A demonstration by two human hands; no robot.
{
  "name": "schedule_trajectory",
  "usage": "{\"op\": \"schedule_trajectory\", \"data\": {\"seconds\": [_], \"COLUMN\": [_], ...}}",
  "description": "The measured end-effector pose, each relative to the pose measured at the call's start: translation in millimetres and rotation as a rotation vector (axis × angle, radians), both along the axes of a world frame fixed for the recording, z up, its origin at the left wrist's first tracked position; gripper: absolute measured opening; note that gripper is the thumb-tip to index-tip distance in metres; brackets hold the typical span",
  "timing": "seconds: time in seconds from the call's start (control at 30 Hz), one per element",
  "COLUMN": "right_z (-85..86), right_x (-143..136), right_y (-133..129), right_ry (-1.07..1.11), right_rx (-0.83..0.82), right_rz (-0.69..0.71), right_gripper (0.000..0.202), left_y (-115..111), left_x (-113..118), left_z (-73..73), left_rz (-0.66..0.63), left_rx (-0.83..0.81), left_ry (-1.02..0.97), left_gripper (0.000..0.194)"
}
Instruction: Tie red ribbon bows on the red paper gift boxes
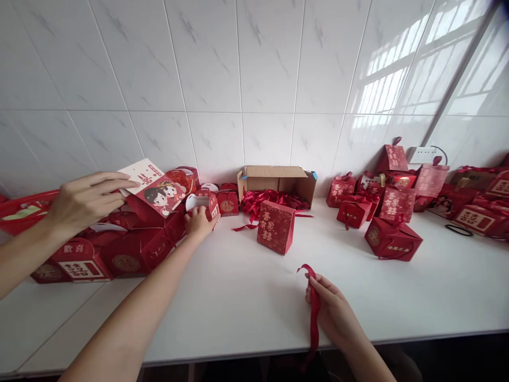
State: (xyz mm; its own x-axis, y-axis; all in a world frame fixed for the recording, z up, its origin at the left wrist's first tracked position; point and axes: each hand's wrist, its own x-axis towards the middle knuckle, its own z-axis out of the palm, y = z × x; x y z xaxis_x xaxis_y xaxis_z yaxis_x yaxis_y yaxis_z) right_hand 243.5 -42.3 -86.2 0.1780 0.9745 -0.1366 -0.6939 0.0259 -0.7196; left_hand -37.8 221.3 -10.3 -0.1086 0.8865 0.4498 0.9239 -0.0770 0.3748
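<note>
Reaching to the group of boxes at the left, my left hand (200,223) is closed on a small red gift box (214,208) with a raised rounded flap, white inside. My fingers are partly hidden behind it. Over the table's front edge, my right hand (332,305) pinches a dark red ribbon (314,313), whose long end hangs down past the edge. Between my hands, a bit farther back, a red gift box (275,228) with pale characters stands upright on the white table (238,297), touched by neither hand.
A co-worker's hand (89,196) comes in from the left, holding a printed red-and-white box (153,191) above stacked red boxes (127,254). An open cardboard carton (278,172) of red ribbons (286,200) sits by the wall. Several ribbon-tied boxes (393,241) and a black loop (458,230) lie right.
</note>
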Motion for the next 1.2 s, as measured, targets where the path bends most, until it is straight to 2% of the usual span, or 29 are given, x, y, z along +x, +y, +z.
{"op": "schedule_trajectory", "data": {"seconds": [0.17, 0.33, 0.43, 0.57, 0.67, 0.77, 0.87, 1.0, 1.1, 1.2], "right_z": [0.1, -3.8, -4.2, 0.2, 4.2, 10.6, 22.8, 45.1, 59.5, 66.9], "right_x": [-1, 1, 1, -1, -2, -3, -3, -3, -4, -9], "right_y": [0, 0, 0, -2, -2, -2, -2, -9, -17, -24], "right_ry": [0.002, 0.007, 0.028, 0.069, 0.033, -0.039, -0.120, -0.210, -0.255, -0.267], "right_rx": [0.002, -0.003, -0.018, -0.024, -0.049, -0.045, 0.037, 0.063, 0.078, 0.090], "right_rz": [-0.007, -0.002, -0.011, -0.030, -0.010, 0.012, 0.070, 0.095, 0.089, 0.073], "right_gripper": [0.018, 0.016, 0.018, 0.019, 0.021, 0.024, 0.024, 0.027, 0.030, 0.030], "left_y": [-14, -47, -83, -145, -186, -207, -212, -215, -221, -222], "left_x": [4, 9, 15, 16, 11, 7, 9, 18, 22, 28], "left_z": [3.9, 7.2, 3.3, -1.9, -0.5, 3.7, 5.1, 0.6, 0.2, 7.6], "left_rz": [-0.039, -0.236, -0.417, -0.612, -0.808, -0.929, -0.962, -0.880, -0.825, -0.769], "left_rx": [0.041, 0.077, 0.132, 0.157, 0.079, -0.007, -0.041, -0.013, 0.099, 0.261], "left_ry": [0.038, 0.132, 0.169, 0.113, 0.011, -0.023, -0.034, -0.061, -0.008, 0.024], "left_gripper": [0.037, 0.033, 0.027, 0.020, 0.015, 0.015, 0.015, 0.015, 0.017, 0.025]}}
